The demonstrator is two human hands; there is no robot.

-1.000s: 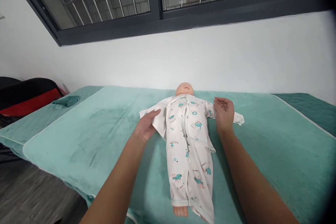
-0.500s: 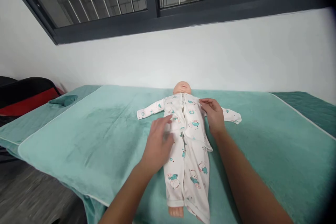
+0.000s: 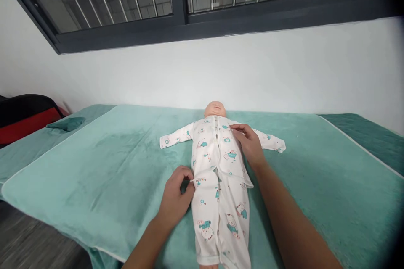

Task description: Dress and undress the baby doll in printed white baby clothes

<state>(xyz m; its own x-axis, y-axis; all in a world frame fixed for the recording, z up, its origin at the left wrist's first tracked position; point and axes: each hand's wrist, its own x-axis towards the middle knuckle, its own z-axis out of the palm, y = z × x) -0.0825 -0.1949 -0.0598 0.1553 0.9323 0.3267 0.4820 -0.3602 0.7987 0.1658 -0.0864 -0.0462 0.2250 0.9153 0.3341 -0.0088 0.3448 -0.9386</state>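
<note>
A baby doll (image 3: 214, 109) lies on its back on a teal blanket (image 3: 104, 164), head toward the wall. It wears a white romper (image 3: 217, 185) printed with small teal animals, sleeves spread out to both sides. My left hand (image 3: 176, 195) is closed in a pinch on the romper's left edge at waist height. My right hand (image 3: 249, 143) rests on the doll's chest, fingers curled on the cloth of the right front panel near the shoulder.
A white wall with a dark-framed window runs behind the bed. A small folded teal cloth (image 3: 65, 124) lies at the far left of the blanket. A black and red object (image 3: 25, 117) sits beyond the left edge. A darker green cover (image 3: 372, 138) shows at the right.
My left hand has moved from the doll's left sleeve down to its waist and closed on the romper's edge. My right hand has shifted from the right sleeve onto the chest.
</note>
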